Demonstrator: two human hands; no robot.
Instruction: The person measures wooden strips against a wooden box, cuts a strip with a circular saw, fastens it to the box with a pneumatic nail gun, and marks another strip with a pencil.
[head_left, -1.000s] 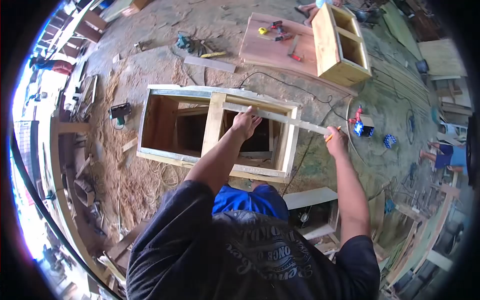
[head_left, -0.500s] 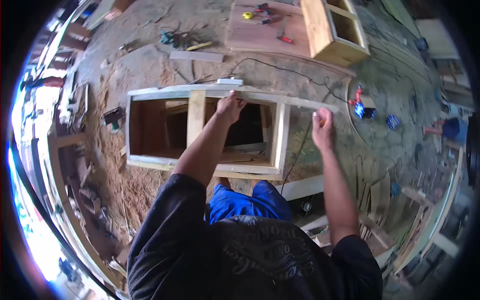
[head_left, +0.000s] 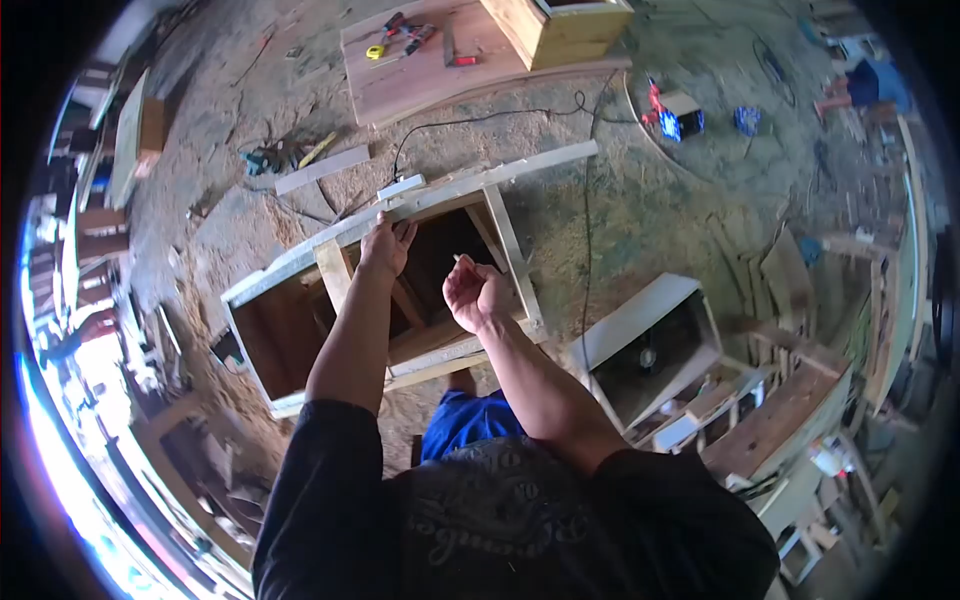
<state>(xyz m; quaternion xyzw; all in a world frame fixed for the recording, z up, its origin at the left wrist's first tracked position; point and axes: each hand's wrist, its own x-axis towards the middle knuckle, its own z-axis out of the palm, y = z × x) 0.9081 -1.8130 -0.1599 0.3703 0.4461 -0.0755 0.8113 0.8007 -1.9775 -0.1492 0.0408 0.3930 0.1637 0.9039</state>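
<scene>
Wood is everywhere about the person, and a long pale strip point(head_left: 545, 165) lies along the far rail of an open wooden box point(head_left: 511, 240), its free end jutting past the box's corner, beyond and to the right of both hands. The left hand point(head_left: 385, 250) is at that far rail, thumb up against the wood near the strip, fingers bent over the opening; from here I can't tell whether they close on anything. The right hand point(head_left: 475, 295) is nearer the person, above the box's right-hand opening, fingers curled in, pinching a slim stick point(head_left: 457, 258) whose pale tip pokes out past the fingertips; the remainder is hidden.

Just beyond the left hand there's a small white block point(head_left: 401, 187) by the rail, and a dark cable point(head_left: 470, 117) runs off over the dusty floor behind it. Farther out from that hand is a broad wooden panel point(head_left: 400, 88) bearing a yellow tape measure point(head_left: 375, 51) and a red-handled tool point(head_left: 462, 60), with a second box point(head_left: 575, 42) at its right end. To the right of the right hand and closer in stands a white-topped cabinet point(head_left: 640, 318). Far off to the right I see another person point(head_left: 875, 85) in blue.
</scene>
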